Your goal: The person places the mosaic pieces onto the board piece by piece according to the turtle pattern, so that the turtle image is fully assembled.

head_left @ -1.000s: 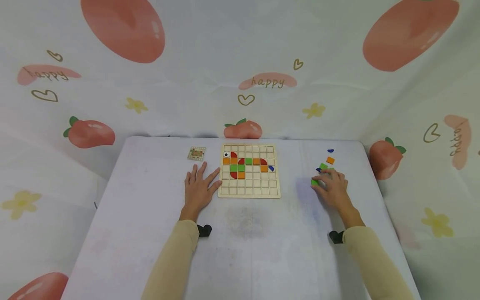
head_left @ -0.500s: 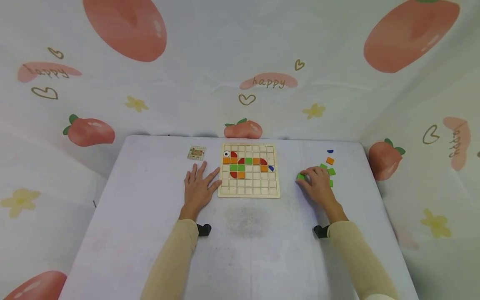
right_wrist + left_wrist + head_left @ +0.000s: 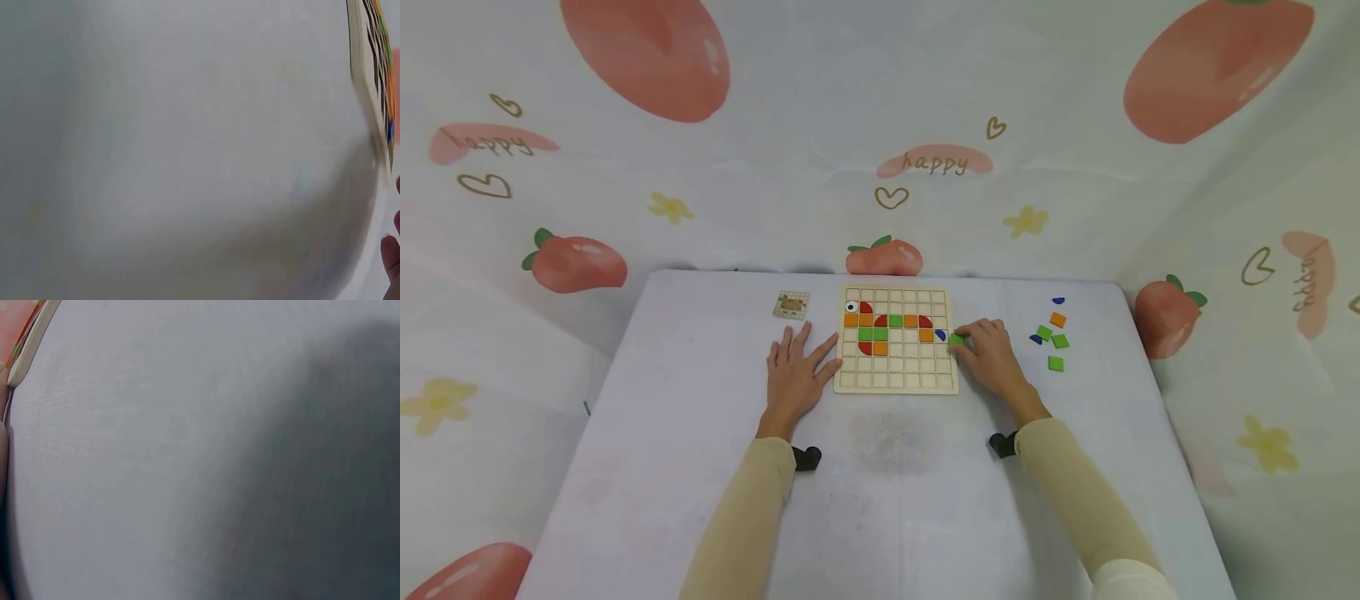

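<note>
Handling: the green tile (image 3: 957, 340) is judged light, stiff and fairly smooth, and not fragile. As it looks thin, take hold by two opposite edges, keeping the underside free. Appearance: flat, roughly square, plain bright green. Location: at the right edge of the grid board (image 3: 897, 365), just beside the blue piece (image 3: 941, 335) on it; contact with the board cannot be determined.

State of the hands: the right hand (image 3: 996, 358), right of the board, pinches the tile between thumb and fingers. The left hand (image 3: 795, 381), left of the board, lies with fingers spread and nearly straight, holding nothing, its thumb near the board's left edge.

Well right of the board, on the tabletop (image 3: 895, 517): loose green squares (image 3: 1056, 364), an orange square (image 3: 1057, 320) and blue half-rounds (image 3: 1057, 301).
</note>
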### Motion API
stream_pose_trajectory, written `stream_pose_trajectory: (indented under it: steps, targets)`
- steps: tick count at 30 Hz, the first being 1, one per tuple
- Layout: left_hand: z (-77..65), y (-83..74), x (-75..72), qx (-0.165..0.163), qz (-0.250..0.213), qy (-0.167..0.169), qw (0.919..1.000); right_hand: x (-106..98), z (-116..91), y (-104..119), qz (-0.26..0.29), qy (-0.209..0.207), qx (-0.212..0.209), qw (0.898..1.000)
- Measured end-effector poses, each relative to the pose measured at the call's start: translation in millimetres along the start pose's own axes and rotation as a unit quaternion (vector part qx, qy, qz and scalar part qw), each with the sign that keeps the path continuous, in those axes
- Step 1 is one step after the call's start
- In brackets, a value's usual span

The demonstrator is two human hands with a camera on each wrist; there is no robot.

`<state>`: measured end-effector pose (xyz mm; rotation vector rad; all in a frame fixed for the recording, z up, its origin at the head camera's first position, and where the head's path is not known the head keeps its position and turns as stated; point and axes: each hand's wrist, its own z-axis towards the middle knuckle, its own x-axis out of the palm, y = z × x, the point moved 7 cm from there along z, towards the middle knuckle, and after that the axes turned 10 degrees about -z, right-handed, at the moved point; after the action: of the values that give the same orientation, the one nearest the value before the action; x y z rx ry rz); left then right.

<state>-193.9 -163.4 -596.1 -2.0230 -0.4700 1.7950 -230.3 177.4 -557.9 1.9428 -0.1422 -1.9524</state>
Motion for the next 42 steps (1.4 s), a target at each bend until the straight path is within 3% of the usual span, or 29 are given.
stream_pose_trajectory:
  steps: [5, 12, 18, 23, 32, 42]
  targets:
    - [-0.3, 0.4, -1.7, 0.001, 0.000, 0.000, 1.0000, 4, 12, 25, 0.003, 0.023, -0.029, 0.999]
    - [-1.3, 1.7, -0.2, -0.002, 0.002, -0.002, 1.0000, 8, 22, 52, 0.005, 0.002, -0.085, 0.996]
    - [-1.6, 0.0, 0.2, 0.001, 0.001, -0.001, 1.0000, 10, 28, 62, -0.016, -0.023, -0.107, 0.994]
    - [-1.6, -0.7, -1.8, 0.000, 0.000, -0.001, 1.0000, 12, 33, 68, -0.017, -0.031, -0.113, 0.993]
    - [-0.5, 1.5, 1.5, -0.002, 0.002, 0.004, 1.0000, 21, 33, 74, -0.019, 0.003, -0.088, 0.996]
    - [1.4, 0.2, -0.6, 0.000, 0.002, 0.001, 1.0000, 23, 34, 73, -0.010, -0.008, -0.090, 0.996]
